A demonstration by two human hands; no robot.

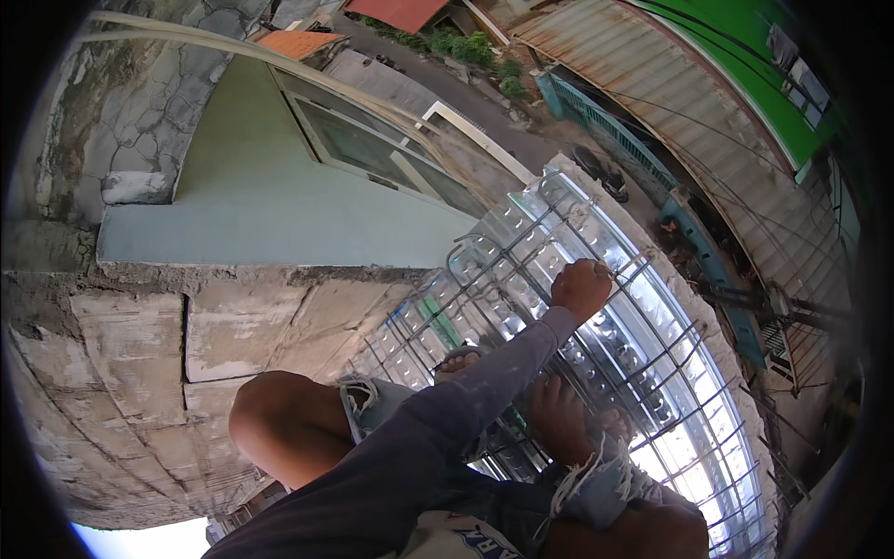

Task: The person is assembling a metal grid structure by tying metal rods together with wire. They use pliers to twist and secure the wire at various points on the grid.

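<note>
Far left, cracked grey plaster point(154, 121); nearer, a rough block wall point(242, 335) with open joints. Right of these, a pale green wall point(279, 224) holding a framed window point(354, 140). Near side, bent left knee point(270, 419) beside the block wall. Centre to right: rebar grid point(504, 250) laid over shiny ribbed metal sheeting point(605, 349), bars crossing in squares. Left foot point(456, 361) on the grid, partly behind the grey sleeve point(438, 410), which runs from near left toward far right. Left hand point(584, 289) at the grid's far-right part, above the sheeting; grip closed, fingers curled together in a fist at a bar. Whether it is clamped on the bar or on something small: cannot tell. Right hand out of view; its grip cannot be told. Right foot point(557, 415) nearer, shadowed, right of the sleeve. Along the grid's right side, a rough concrete edge point(712, 373). Beyond, far right: teal fence point(615, 130), rust-stained corrugated roof point(670, 102), bright green wall point(736, 56).
</note>
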